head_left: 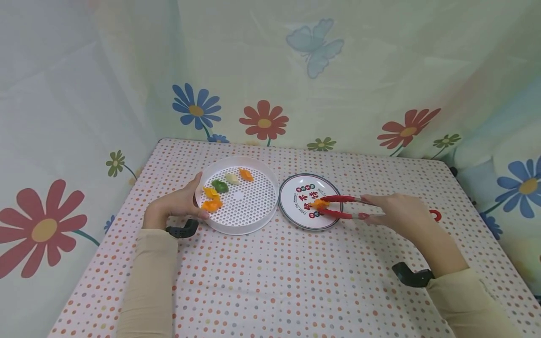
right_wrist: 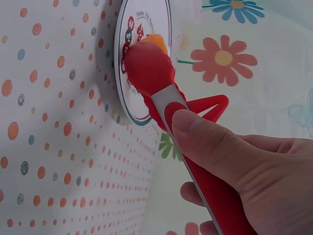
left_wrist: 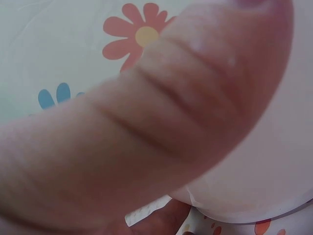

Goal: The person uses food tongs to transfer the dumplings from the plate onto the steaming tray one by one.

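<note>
My left hand (head_left: pixel 179 202) holds the left side of a round white steamer basket (head_left: pixel 243 230) with a perforated floor, its thumb and fingers spread along the outer wall. Inside that basket, along the left and back, lie several small dumplings, among them a green dumpling (head_left: pixel 220 186), a pale dumpling (head_left: pixel 231 178) and an orange dumpling (head_left: pixel 246 174). With my right hand (head_left: pixel 399 213) I grip red and silver tongs (right_wrist: pixel 168 105). Their red tips stand on either side of another orange dumpling (head_left: pixel 319 204), over a white plate (head_left: pixel 291 188) with red lettering. Whether they squeeze it I cannot tell.
The plate stands just right of the basket, their rims almost touching. Both are on a table (head_left: pixel 262 281) covered with a dotted cloth. A flowered curtain (head_left: pixel 359 94) hangs behind the table and at both sides. The tongs' red end loop (head_left: pixel 435 215) shows beyond my right wrist.
</note>
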Motion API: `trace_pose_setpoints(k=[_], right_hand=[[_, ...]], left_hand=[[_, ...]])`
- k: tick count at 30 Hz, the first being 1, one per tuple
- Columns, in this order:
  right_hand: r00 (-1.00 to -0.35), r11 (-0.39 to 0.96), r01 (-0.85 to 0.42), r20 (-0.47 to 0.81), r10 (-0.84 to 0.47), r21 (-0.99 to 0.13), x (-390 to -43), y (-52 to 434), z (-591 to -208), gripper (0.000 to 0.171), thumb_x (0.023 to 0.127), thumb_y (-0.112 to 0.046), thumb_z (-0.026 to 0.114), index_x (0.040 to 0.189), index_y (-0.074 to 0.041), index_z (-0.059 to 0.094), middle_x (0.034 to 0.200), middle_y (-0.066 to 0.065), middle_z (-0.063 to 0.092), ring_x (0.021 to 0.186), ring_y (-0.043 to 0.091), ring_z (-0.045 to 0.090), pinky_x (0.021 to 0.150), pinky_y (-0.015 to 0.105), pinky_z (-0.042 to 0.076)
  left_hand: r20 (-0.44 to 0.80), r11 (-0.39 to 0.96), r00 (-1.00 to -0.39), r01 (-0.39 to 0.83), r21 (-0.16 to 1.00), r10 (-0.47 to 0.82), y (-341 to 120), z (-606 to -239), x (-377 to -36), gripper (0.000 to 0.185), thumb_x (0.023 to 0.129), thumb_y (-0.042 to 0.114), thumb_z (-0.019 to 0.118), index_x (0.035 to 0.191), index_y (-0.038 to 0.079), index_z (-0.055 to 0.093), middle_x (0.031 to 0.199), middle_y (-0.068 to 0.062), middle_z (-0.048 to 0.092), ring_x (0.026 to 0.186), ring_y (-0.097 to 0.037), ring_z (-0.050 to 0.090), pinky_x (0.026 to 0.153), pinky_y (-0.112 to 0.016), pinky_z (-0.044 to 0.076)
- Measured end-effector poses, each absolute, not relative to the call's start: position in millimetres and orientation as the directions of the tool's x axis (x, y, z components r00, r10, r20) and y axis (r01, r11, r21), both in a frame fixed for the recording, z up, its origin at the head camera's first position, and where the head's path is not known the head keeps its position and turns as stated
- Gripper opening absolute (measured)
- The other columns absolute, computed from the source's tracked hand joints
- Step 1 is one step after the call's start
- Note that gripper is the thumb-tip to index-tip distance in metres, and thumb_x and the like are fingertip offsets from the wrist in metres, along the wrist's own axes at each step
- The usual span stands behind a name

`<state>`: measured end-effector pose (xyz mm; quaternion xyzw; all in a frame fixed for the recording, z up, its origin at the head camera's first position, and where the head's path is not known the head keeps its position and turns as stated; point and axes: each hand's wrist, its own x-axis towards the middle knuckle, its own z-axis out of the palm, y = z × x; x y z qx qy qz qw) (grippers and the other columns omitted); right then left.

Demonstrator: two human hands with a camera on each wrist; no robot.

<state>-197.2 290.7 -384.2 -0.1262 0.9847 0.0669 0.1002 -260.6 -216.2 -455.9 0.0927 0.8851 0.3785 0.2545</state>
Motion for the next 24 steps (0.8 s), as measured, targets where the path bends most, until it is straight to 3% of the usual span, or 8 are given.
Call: trace_pose_setpoints(k=[12, 18, 24], right_hand=[[-0.964, 0.979, -0.201, -0.178, -0.195, 0.014, -205, 301, -401, 0.073, 0.075, -0.044, 0.077, 0.137, -0.015, 0.052, 0.12, 0.026, 0.062, 0.102, 0.046, 0.06, 0.077, 0.057, 0.051], [-0.964, 0.984, -0.163, -0.202, -0.174, -0.067, -211, 311, -411, 0.079, 0.075, -0.047, 0.076, 0.14, -0.013, 0.048, 0.128, 0.028, 0.056, 0.109, 0.048, 0.056, 0.084, 0.061, 0.047], [-0.964, 0.983, -0.153, -0.202, -0.172, -0.107, -210, 314, -415, 0.074, 0.076, -0.04, 0.076, 0.139, -0.013, 0.049, 0.127, 0.029, 0.057, 0.112, 0.048, 0.055, 0.086, 0.061, 0.047]], left_hand=[[-0.364, 0.689, -0.853, -0.008, 0.725, 0.374, -216, -454, -261, 0.136, 0.066, 0.033, 0.086, 0.15, 0.012, -0.019, 0.16, -0.018, -0.007, 0.147, -0.039, -0.001, 0.115, -0.061, 0.006], [-0.391, 0.708, -0.855, -0.041, 0.705, 0.34, -216, -455, -260, 0.137, 0.065, 0.037, 0.086, 0.15, 0.013, -0.019, 0.16, -0.019, -0.007, 0.146, -0.04, 0.001, 0.114, -0.062, 0.008], [-0.397, 0.713, -0.857, -0.052, 0.699, 0.328, -216, -455, -259, 0.137, 0.065, 0.037, 0.086, 0.15, 0.013, -0.018, 0.16, -0.019, -0.007, 0.146, -0.041, 0.001, 0.114, -0.063, 0.008]])
